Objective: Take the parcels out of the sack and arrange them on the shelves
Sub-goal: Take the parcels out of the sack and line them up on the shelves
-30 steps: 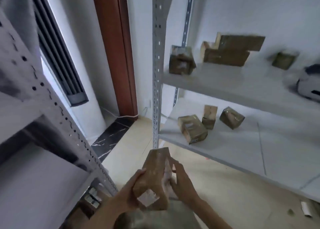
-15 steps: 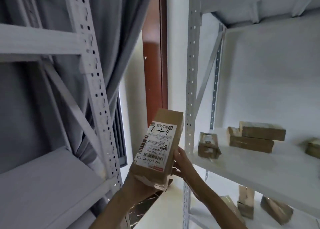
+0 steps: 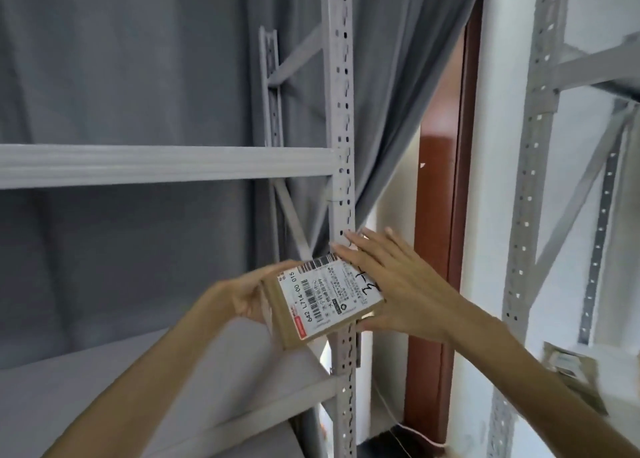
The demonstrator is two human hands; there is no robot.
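Note:
A brown cardboard parcel (image 3: 325, 301) with a white shipping label facing me is held at chest height in front of the left shelf unit's perforated post (image 3: 341, 118). My left hand (image 3: 249, 296) grips its left end. My right hand (image 3: 391, 281) lies flat over its right end, fingers spread, thumb under the lower edge. Below and to the left is a grey shelf board (image 3: 104, 391); the parcel hovers over its right corner. The sack is out of view.
A grey shelf beam (image 3: 166, 164) crosses at mid height, with a grey curtain (image 3: 138, 59) behind. A brown door frame (image 3: 436, 215) stands between the units. The right shelf unit's post (image 3: 533, 180) rises at right, with another parcel (image 3: 571, 367) on its shelf.
My view has swung left from the right unit to the left one. The parcel has turned from upright to lying across, and my right hand has moved onto its top face.

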